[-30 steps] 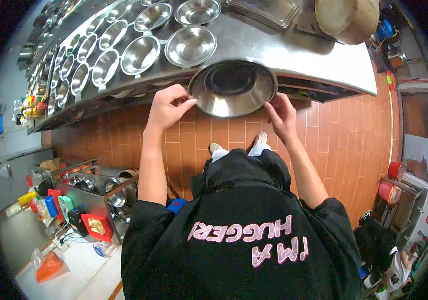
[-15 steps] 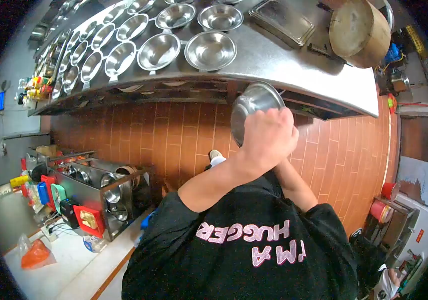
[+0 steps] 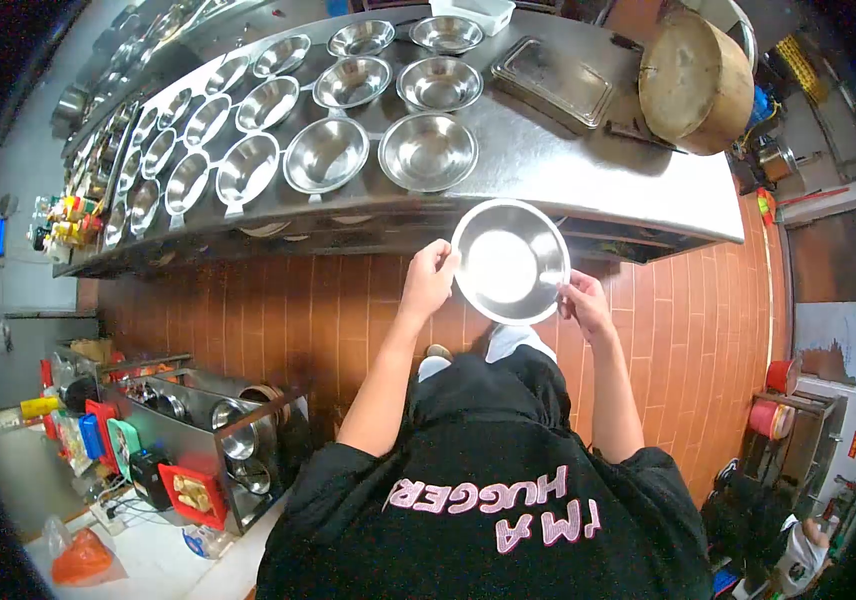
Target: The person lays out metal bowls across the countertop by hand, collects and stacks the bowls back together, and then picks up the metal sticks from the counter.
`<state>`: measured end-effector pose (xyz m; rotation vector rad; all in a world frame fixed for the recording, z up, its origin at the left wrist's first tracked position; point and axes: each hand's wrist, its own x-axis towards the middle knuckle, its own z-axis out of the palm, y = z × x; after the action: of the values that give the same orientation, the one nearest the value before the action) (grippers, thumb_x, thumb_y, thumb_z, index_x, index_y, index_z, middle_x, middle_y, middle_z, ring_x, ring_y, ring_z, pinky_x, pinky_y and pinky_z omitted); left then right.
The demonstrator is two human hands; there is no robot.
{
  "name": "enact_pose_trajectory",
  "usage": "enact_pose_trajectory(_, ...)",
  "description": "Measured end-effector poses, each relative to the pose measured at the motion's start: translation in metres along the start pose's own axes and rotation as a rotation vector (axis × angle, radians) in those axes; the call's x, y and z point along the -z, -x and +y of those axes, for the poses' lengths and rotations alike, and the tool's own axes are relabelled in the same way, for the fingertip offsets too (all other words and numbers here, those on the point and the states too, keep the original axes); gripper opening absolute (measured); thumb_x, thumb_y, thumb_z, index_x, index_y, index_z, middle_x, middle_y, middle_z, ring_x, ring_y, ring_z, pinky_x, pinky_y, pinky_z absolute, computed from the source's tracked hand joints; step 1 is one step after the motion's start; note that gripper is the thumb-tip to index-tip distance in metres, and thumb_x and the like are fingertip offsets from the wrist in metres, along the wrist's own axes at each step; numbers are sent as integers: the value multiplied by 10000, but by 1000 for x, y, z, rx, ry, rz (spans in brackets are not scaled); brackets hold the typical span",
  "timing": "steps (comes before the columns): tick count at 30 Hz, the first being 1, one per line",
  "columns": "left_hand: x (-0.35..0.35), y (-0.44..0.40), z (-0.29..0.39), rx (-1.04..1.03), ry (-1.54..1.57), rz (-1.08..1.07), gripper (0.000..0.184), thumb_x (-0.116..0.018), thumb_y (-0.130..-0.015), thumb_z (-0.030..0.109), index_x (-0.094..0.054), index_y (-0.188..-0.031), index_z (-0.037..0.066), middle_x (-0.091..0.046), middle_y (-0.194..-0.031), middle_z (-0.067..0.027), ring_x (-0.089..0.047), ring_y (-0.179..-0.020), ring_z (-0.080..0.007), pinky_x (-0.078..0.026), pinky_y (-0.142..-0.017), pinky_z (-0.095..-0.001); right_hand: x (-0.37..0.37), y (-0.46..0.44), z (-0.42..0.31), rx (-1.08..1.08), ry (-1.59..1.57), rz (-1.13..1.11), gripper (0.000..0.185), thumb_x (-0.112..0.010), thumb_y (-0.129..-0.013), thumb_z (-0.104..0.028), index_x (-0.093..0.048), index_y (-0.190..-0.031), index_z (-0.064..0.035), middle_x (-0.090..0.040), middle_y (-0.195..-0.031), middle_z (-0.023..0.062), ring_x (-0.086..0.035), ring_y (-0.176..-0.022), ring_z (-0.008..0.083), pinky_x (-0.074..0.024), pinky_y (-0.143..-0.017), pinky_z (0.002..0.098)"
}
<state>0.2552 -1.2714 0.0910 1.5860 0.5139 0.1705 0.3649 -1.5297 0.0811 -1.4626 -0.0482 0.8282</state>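
Observation:
A round stainless steel bowl point(image 3: 496, 290) is held in front of my body, just off the near edge of the counter, with its shiny inside facing up toward me. My left hand point(image 3: 431, 278) grips the left side of its rim, thumb uppermost. On the lower right of the same rim, my right hand point(image 3: 586, 302) pinches with thumb and fingers. Closest to the held bowl, another steel bowl point(image 3: 429, 152) sits at the counter's front edge, at the end of several rows of similar bowls.
The steel counter point(image 3: 588, 185) runs across the top. On it are a lidded rectangular metal tray point(image 3: 553, 82), a wooden block point(image 3: 693, 85) and a white plastic basket point(image 3: 475, 14). A metal rack point(image 3: 198, 400) stands at left. Another person point(image 3: 798, 560) is at lower right.
The bowl has turned from tilted on its side to facing up. My hands have moved apart from a crossed position to opposite sides of its rim. The view has shifted slightly.

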Motion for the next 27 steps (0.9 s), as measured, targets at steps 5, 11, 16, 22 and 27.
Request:
enact_pose_trajectory(5,-4,-30,-8,9,128,-12,204,-482,-912,194,-549,-850,12,-522,-609,-14,-463,-448,-63,-391,-393,-224,5,-31,1,50,2,122,170,-562,-802,-42,-622,-953,12,-575,-653,-4,-457,-410,57,-369,-367,201)
enact_pose_trajectory(11,18,-66,-29,221,228,-15,329,-440,-941,308,-553,-886,4,-554,-610,-58,-486,-396,-110,-377,-362,-230,32,-103,-14,103,-48,316,114,-550,-797,-28,-609,-885,16,-556,-629,-3,-441,-401,58,-369,-366,195)
enact_pose_trajectory(16,64,-68,-45,446,87,198,470,-507,-912,374,-448,-551,78,-398,-417,5,-343,-303,-78,-217,-288,-232,52,-160,-11,126,-140,444,41,-570,-793,-41,-592,-807,-10,-541,-616,0,-450,-420,72,-374,-389,210)
enact_pose_trajectory(22,97,-64,-85,483,-24,535,479,-487,-925,336,-355,-512,133,-337,-423,40,-290,-319,-63,-180,-309,-247,62,-201,-21,219,-122,433,20,-572,-807,-36,-583,-795,-24,-499,-593,-12,-468,-460,81,-377,-414,219)
enact_pose_trajectory(27,103,-69,-97,461,94,636,477,-471,-930,328,-356,-512,131,-343,-421,37,-294,-323,-72,-190,-316,-250,72,-222,-17,117,-145,433,78,-583,-850,-93,-520,-818,-59,-455,-585,-35,-439,-454,72,-335,-406,205)
